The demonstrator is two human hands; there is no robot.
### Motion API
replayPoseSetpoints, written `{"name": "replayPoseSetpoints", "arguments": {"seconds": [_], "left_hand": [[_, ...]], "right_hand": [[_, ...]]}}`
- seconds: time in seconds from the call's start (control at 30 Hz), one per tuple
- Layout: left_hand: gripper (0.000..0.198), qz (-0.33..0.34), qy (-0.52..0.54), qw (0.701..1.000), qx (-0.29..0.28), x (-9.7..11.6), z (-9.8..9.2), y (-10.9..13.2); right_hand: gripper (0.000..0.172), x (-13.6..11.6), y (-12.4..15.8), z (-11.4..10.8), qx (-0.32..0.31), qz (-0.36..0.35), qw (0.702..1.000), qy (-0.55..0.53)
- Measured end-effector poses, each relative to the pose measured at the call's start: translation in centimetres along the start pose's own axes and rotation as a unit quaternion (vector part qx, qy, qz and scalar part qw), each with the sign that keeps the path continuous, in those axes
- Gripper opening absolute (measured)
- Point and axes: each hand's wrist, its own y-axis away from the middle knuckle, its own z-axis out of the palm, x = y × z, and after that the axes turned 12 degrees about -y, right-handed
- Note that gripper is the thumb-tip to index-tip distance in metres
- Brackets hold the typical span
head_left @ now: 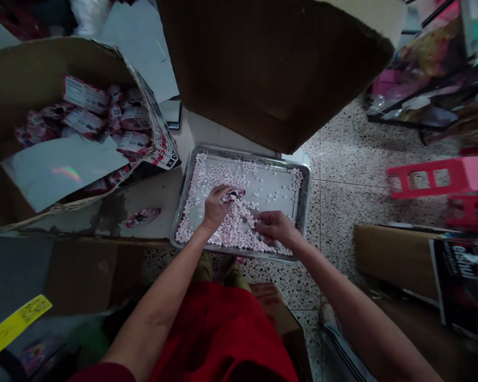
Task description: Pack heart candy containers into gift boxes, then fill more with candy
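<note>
A metal tray (pixel 306 201) holds many small pale pink balls (pixel 233 220), which look like candies. Over its middle, my left hand (pixel 216 204) is closed around a small printed packet (pixel 233 196), with a dark spot that looks like its opening facing up. My right hand (pixel 276 227) is low over the right part of the tray, its fingers curled together at the edge of the pile. Whatever is between those fingertips is hidden. Another printed packet (pixel 142 217) lies on the table left of the tray.
On the left, an open cardboard box (pixel 103 48) holds several printed packets (pixel 85 95) and a white sheet (pixel 63 167). A large cardboard box (pixel 239 63) leans over the tray's far side. Red stools (pixel 442 178) and a carton (pixel 394 260) stand on the right.
</note>
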Motion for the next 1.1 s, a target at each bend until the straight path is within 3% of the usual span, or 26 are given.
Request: {"name": "replayPoseSetpoints", "arguments": {"seconds": [0.23, 0.4, 0.53, 0.63, 0.7, 0.8, 0.9, 1.0, 1.1], "left_hand": [[0.048, 0.063, -0.056, 0.993, -0.077, 0.1, -0.9, 0.3], [0.042, 0.022, -0.035, 0.996, -0.080, -0.3, -0.5, -0.2], [0.039, -0.073, 0.051, 0.994, -0.065, 0.2, 0.8, 1.1], [0.040, -0.090, 0.122, 0.984, -0.093, 0.4, 1.3, 2.6], [0.041, -0.095, 0.156, 0.980, -0.081, 0.5, 0.7, 3.3], [0.037, -0.129, 0.172, 0.976, -0.006, 0.3, -2.9, 5.0], [0.034, -0.196, 0.103, 0.969, 0.111, -1.4, -9.8, 8.1], [0.035, -0.278, -0.040, 0.932, 0.228, -5.7, -17.7, 12.2], [0.038, -0.356, -0.145, 0.880, 0.281, -12.0, -23.0, 14.5]], "right_hand": [[0.017, -5.2, 0.0, 0.9, -0.005, 0.103, 0.994, 0.036], [0.029, -6.9, 2.2, -0.1, -0.024, 0.131, 0.991, 0.034], [0.052, -4.5, 5.1, -2.6, 0.024, 0.113, 0.992, 0.041], [0.065, -0.1, 5.6, -4.8, 0.123, 0.067, 0.990, 0.018], [0.071, 2.9, 4.8, -5.5, 0.156, 0.055, 0.986, 0.010], [0.079, 5.8, 3.3, -5.1, 0.141, 0.059, 0.987, 0.044], [0.084, 6.9, 1.8, -4.1, 0.122, 0.036, 0.987, 0.099], [0.075, 7.5, 0.5, -4.0, 0.145, -0.023, 0.964, 0.222], [0.061, 8.4, -0.7, -4.7, 0.187, -0.074, 0.891, 0.407]]}}
